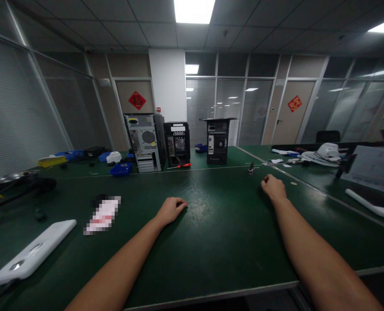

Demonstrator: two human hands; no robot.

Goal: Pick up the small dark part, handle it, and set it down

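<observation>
My left hand [171,210] is at the middle of the green table, its fingers curled and thumb close to them; nothing shows in it. Farther right, my right hand [274,188] is closed with its fingers bent down, and their tips are hidden from me. A small dark metal part [251,168] stands on the table a little beyond and left of my right hand. Near that hand, on its right, lies a small round tan disc [293,183]. Neither hand touches a computer case.
At the back stand a grey computer tower [146,142], a black case [177,144] and another black case [217,141]. A red-handled screwdriver [184,165] lies before them. Blue bins [121,169] and a white device [33,252] are left; a white cap [328,152] is right.
</observation>
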